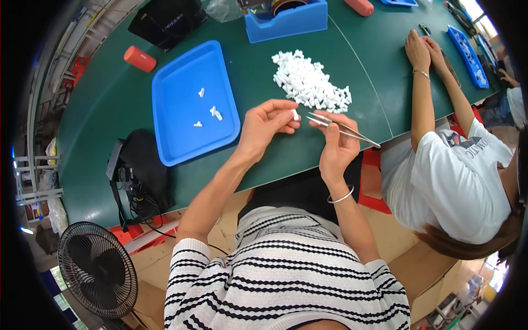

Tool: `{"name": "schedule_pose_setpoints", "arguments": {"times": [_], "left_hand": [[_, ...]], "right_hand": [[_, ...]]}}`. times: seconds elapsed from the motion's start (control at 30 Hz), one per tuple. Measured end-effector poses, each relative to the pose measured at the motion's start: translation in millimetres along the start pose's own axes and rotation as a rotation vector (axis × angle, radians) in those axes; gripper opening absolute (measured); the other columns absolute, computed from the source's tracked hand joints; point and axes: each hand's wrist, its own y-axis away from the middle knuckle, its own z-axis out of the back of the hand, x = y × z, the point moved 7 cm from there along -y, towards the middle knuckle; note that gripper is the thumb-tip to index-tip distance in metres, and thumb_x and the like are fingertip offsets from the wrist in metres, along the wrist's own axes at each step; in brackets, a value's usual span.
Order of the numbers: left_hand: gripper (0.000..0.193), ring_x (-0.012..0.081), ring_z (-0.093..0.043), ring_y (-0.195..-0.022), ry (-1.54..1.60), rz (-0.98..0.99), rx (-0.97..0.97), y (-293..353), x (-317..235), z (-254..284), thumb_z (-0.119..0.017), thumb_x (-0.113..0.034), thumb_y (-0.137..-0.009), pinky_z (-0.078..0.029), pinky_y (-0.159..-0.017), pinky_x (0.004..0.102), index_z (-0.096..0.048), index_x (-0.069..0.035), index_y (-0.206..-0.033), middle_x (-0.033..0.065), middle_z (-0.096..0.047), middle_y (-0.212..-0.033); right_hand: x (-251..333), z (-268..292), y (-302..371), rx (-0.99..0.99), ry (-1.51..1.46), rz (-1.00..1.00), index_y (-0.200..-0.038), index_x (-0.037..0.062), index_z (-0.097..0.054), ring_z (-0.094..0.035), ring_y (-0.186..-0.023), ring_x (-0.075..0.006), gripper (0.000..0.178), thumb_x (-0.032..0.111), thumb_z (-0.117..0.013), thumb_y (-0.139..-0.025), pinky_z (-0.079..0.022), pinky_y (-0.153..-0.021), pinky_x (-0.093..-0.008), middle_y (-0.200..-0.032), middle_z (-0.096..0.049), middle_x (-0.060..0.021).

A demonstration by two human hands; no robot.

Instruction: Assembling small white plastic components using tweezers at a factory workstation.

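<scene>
Some lettering (175,26) marks a black bag (165,22) beyond the tweezers (360,136).

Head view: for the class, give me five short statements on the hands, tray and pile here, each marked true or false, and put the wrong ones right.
1. The left hand holds a white part. True.
2. The pile lies on the green table, right of the blue tray. True.
3. The tray is filled to the rim. False: only a few white pieces lie in it.
4. The right hand holds tweezers. True.
5. Both hands are inside the tray. False: both are outside it, to its right.
</scene>
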Motion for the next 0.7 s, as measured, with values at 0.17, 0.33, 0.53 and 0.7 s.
{"name": "schedule_pose_setpoints", "arguments": {"times": [0.17, 0.33, 0.53, 0.7], "left_hand": [[0.027, 0.0139, -0.064, -0.085, 0.103, 0.014, -0.015, -2.8, 14.9, 3.0, -0.060, -0.007, -0.090, -0.053, -0.076, 0.0253, -0.060, 0.003, -0.115, 0.0087, -0.067, -0.095], [0.030, 0.0128, -0.063, -0.088, 0.130, 0.025, 0.045, -0.3, 15.5, 2.1, -0.060, -0.004, -0.088, -0.052, -0.079, 0.0251, -0.059, 0.002, -0.117, 0.0080, -0.066, -0.098], [0.033, 0.0105, -0.060, -0.088, 0.148, 0.027, 0.092, 0.5, 17.7, 2.2, -0.063, -0.003, -0.086, -0.050, -0.080, 0.0240, -0.059, 0.001, -0.118, 0.0060, -0.065, -0.099], [0.034, 0.0089, -0.059, -0.086, 0.126, 0.039, 0.106, 0.5, 18.2, 1.0, -0.065, -0.004, -0.085, -0.049, -0.081, 0.0236, -0.060, 0.000, -0.118, 0.0037, -0.065, -0.097]], "right_hand": [[-9.5, -4.5, 3.0, 0.097, 0.053, -0.055, -0.107, -0.0057, -0.054, -0.064, -0.092, -0.0205, 0.017, 0.006, -0.055, -0.094, -0.052, -0.083, -0.0300, -0.103, -0.064, -0.0174], [-12.6, -7.7, 4.8, 0.115, 0.078, -0.114, -0.108, -0.0058, -0.054, -0.064, -0.093, -0.0187, 0.018, 0.005, -0.056, -0.093, -0.051, -0.083, -0.0282, -0.104, -0.064, -0.0163], [-19.9, -9.0, 5.9, 0.151, 0.178, -0.142, -0.105, -0.0052, -0.055, -0.064, -0.092, -0.0188, 0.015, 0.003, -0.056, -0.093, -0.052, -0.083, -0.0285, -0.106, -0.064, -0.0165], [-15.0, -6.7, 6.0, 0.106, 0.143, -0.143, -0.104, -0.0051, -0.056, -0.064, -0.093, -0.0191, 0.015, 0.004, -0.057, -0.093, -0.052, -0.083, -0.0293, -0.104, -0.064, -0.0164]]}}
